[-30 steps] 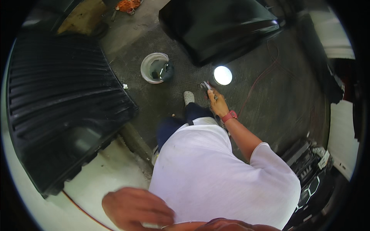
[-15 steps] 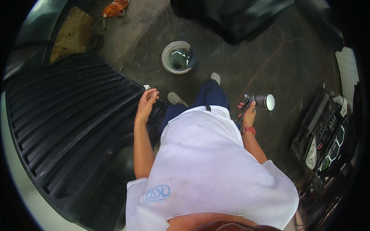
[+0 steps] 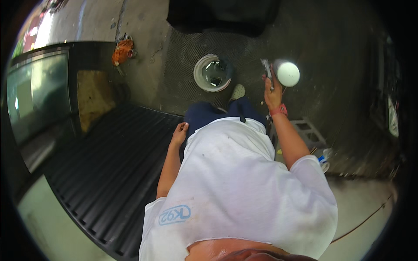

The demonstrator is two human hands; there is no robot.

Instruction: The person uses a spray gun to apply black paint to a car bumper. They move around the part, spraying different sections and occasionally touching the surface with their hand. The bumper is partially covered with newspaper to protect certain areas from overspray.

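Observation:
My right hand [image 3: 273, 93] is closed around the handle of a metal spray gun [image 3: 267, 71], held out ahead of me to the right. Beside the hand sits the gun's cup [image 3: 288, 73], a round container with a bright white end. My left hand [image 3: 178, 134] hangs by my left thigh with loosely bent fingers and nothing visible in it. Under and beyond it spreads a large black ribbed panel [image 3: 117, 148]. A pale bucket [image 3: 199, 78] with dark, reflecting liquid stands on the floor just ahead of my feet.
A black sheet-like object [image 3: 222, 15] lies at the far side. An orange item [image 3: 122, 53] is on the floor at far left, near a brownish board [image 3: 92, 98] and a glass-panelled door [image 3: 39, 104]. A grey slotted stand [image 3: 307, 130] is by my right arm.
My right hand has swung forward with the spray gun. My left hand has dropped back to my thigh. The view has turned, bringing the door and the grey stand into sight.

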